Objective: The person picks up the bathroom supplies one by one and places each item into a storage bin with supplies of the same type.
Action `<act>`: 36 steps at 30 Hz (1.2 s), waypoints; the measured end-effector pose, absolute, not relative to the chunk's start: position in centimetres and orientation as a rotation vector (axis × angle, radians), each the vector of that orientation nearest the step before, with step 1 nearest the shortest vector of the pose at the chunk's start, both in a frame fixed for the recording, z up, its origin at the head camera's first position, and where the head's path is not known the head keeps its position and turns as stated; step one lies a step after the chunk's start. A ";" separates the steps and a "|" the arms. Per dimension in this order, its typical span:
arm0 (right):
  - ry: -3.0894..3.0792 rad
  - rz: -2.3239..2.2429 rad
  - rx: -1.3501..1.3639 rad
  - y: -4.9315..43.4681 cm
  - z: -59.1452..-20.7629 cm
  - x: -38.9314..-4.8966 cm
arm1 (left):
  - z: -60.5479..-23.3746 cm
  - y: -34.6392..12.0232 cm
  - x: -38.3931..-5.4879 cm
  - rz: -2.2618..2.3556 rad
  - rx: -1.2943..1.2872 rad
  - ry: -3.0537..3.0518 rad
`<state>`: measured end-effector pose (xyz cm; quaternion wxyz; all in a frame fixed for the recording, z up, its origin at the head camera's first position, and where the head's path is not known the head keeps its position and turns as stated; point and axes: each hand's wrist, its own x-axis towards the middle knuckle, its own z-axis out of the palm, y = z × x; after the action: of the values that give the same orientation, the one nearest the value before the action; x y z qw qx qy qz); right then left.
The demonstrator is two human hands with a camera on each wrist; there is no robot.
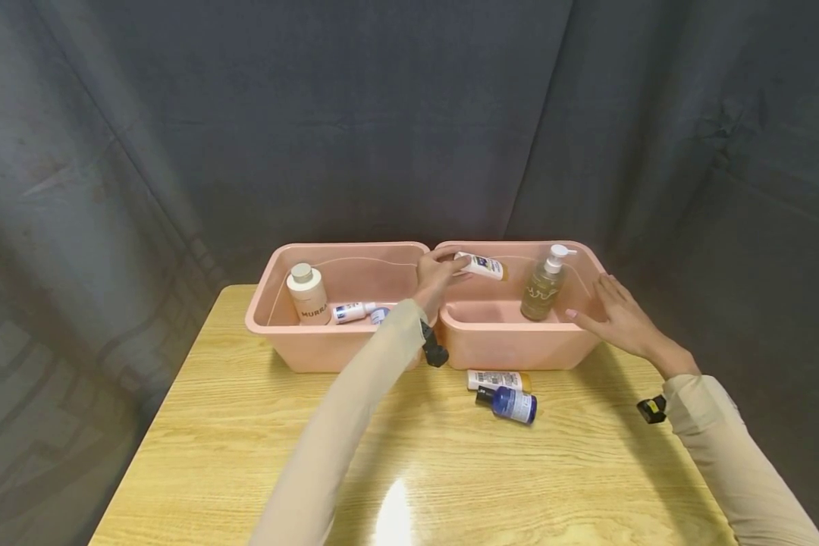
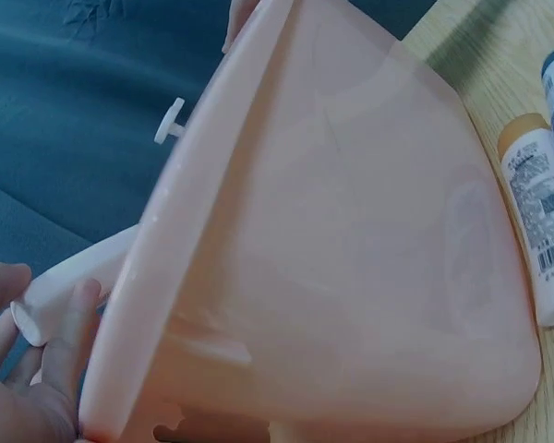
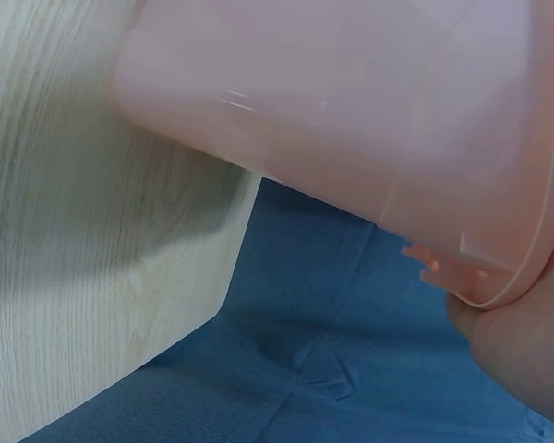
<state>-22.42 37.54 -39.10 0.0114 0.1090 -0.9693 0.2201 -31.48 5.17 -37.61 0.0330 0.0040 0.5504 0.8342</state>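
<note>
My left hand pinches a white bottle with a yellow-orange cap over the right pink bin. In the left wrist view, the bottle's white end shows between thumb and fingers beyond the bin's rim. A clear pump bottle with a white head stands inside that bin. My right hand rests on the bin's right end, its fingers extended and its thumb near the front rim. Up close, the right wrist view shows part of this hand against the rim; its fingertips are mostly hidden.
The left pink bin contains a large white bottle, a small white bottle and a partly hidden blue-labelled item. Before the right bin, a blue bottle and another white bottle lie on the wooden table. Dark cloth hangs behind.
</note>
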 end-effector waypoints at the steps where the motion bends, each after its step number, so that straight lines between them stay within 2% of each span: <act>1: -3.022 0.685 0.342 37.6 -39.1 -22.4 | -37.6 5.2 -31.5 2.563 0.011 1.701; 36: -3.004 0.665 0.343 37.4 -39.1 -22.1 | -36.8 6.0 -31.6 2.494 -0.207 2.004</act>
<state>-22.14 37.43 -39.08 0.0232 0.1109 -0.9701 0.2146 -31.62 6.00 -36.81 -0.0322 -0.0645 0.6249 0.7774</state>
